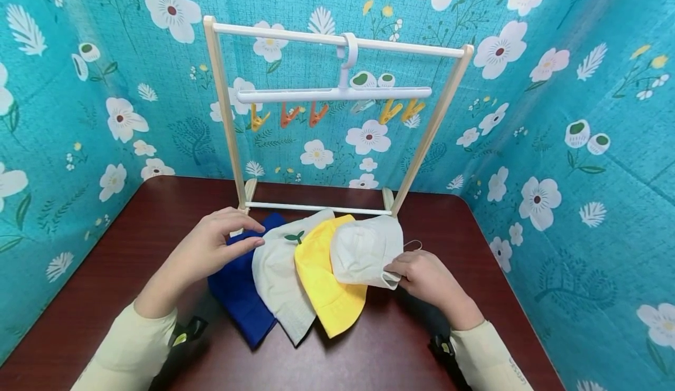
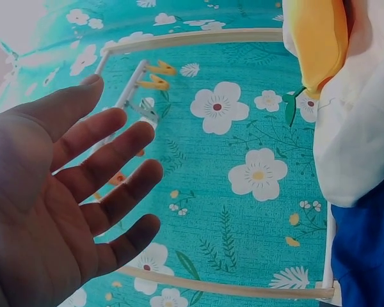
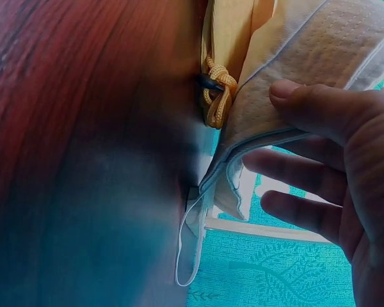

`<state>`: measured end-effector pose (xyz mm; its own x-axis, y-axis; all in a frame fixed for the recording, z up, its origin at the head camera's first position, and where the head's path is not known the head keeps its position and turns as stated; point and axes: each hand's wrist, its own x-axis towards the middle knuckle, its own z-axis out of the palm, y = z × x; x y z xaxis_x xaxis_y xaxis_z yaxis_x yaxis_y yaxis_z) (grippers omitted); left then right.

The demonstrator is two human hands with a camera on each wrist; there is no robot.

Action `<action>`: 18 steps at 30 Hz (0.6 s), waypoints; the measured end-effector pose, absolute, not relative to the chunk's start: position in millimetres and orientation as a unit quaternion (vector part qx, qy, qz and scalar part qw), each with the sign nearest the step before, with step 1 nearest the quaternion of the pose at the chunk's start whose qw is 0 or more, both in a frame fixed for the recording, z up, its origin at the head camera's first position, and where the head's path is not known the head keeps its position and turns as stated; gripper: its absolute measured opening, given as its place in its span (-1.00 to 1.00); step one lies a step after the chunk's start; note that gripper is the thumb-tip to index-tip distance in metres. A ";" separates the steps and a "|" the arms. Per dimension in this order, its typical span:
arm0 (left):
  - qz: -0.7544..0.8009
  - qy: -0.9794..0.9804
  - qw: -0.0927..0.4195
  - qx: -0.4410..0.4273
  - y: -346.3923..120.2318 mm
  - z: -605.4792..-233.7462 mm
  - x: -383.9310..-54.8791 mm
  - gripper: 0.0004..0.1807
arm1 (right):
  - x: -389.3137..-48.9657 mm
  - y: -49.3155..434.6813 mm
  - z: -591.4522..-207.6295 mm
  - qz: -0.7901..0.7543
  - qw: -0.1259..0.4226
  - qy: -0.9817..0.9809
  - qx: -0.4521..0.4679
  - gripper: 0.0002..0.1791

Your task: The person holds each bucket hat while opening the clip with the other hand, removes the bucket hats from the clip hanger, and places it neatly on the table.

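Note:
Four bucket-style hats lie overlapping in a row on the table: a dark blue hat (image 1: 239, 288), a light grey hat (image 1: 282, 274) with a small green sprout, a yellow hat (image 1: 329, 279), and a white hat (image 1: 364, 250) uppermost at the right. My right hand (image 1: 424, 276) pinches the brim of the white hat between thumb and fingers, and a thin white elastic loop (image 3: 179, 256) hangs from it. Over the blue hat my left hand (image 1: 227, 241) hovers with fingers spread and holds nothing, as the left wrist view (image 2: 70, 185) also shows.
Behind the hats stands a wooden rack (image 1: 224, 109) with a white hanger (image 1: 337, 94) on its top bar. Several yellow and orange clips (image 1: 316, 114) hang from the hanger. A yellow cord with a black toggle (image 3: 217, 89) shows under the yellow hat. Flowered teal cloth (image 1: 580, 203) surrounds the dark red table (image 1: 174, 203).

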<state>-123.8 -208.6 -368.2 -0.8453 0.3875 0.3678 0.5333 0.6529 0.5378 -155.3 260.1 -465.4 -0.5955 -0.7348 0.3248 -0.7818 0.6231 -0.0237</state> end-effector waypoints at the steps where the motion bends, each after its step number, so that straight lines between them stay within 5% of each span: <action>1: -0.330 -0.903 0.110 -0.252 -208.5 -368.2 -123.7 -0.78 | -155.5 260.1 -466.0 0.081 0.143 -0.890 0.426 -0.65; 18: -0.322 -0.912 0.085 -0.241 -208.3 -370.3 -126.1 -0.81 | -155.1 261.2 -470.2 0.064 0.132 -0.894 0.423 -0.64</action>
<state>-126.1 -208.3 -370.3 -0.8694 0.3846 0.3101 0.4941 0.6770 0.5455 -155.1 261.2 -470.2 -0.6071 -0.7395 0.2909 -0.7735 0.6338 -0.0030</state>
